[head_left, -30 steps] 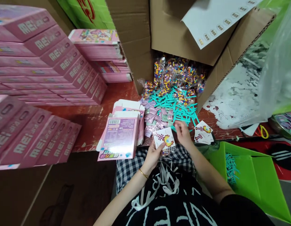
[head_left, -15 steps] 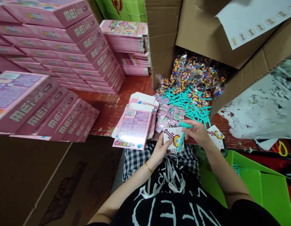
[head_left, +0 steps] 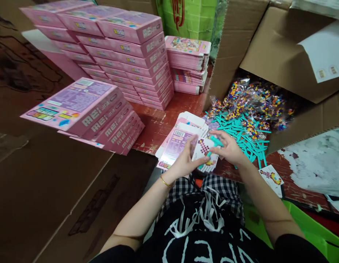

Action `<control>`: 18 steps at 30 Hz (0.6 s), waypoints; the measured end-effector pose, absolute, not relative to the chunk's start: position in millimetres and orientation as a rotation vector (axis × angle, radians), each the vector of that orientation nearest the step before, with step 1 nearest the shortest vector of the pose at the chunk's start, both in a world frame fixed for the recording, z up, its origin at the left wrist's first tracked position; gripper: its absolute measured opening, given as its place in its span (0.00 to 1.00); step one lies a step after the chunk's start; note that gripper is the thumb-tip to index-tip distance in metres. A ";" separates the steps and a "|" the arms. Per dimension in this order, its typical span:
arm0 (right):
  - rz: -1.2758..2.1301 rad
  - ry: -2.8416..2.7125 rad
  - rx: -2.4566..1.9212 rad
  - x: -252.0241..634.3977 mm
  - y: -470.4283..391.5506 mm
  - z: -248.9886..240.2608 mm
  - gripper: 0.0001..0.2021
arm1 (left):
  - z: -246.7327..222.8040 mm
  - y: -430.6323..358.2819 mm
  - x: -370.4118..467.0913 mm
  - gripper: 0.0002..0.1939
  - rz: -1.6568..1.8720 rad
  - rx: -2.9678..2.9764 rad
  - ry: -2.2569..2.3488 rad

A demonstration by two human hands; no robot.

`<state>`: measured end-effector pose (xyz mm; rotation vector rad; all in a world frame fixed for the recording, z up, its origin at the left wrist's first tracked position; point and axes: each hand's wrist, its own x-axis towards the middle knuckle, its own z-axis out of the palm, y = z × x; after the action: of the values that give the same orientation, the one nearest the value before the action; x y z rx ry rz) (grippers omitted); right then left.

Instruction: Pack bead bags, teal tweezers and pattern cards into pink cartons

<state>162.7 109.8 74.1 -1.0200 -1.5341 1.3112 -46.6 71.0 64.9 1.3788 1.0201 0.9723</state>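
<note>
My left hand (head_left: 190,159) is closed on a white printed card (head_left: 200,155) with a pixel pattern, its thumb across the card's face. Teal plastic pieces (head_left: 215,141) lie over the card, and my right hand (head_left: 228,148) grips them with bent fingers. Both hands are close together over the table's front edge. Just left of them lie flattened pink and purple boxes (head_left: 175,144). A loose pile of teal sticks (head_left: 251,148) spreads to the right, behind my right hand. Another printed card (head_left: 270,177) rests by the right front edge.
Stacked pink boxes (head_left: 150,54) rise at the left, with a second pile (head_left: 95,98) nearer me. Flat cartons (head_left: 186,58) stand behind. A cardboard box (head_left: 227,47) holds bags of coloured bricks (head_left: 257,98). Below right is a green bin (head_left: 306,226).
The view has turned left, so things sit further right in the picture. My hands have come together over the card, and the teal pieces are now down against it.
</note>
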 end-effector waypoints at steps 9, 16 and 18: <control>1.130 -1.348 -1.168 108.1 256.1 14.0 0.31 | 12.1 95.0 -104.1 0.67 0.977 1.924 1.808; 1.355 -1.763 -1.018 87.4 207.5 24.2 0.21 | 31.7 100.2 -108.2 0.60 0.973 1.665 1.642; 1.289 -1.841 -0.949 91.0 188.3 50.6 0.19 | 47.5 91.8 -110.6 0.49 0.999 1.553 1.496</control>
<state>91.0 188.3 50.6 -0.9495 -1.8414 1.2891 -110.6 91.8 47.5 1.5532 1.4956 0.9991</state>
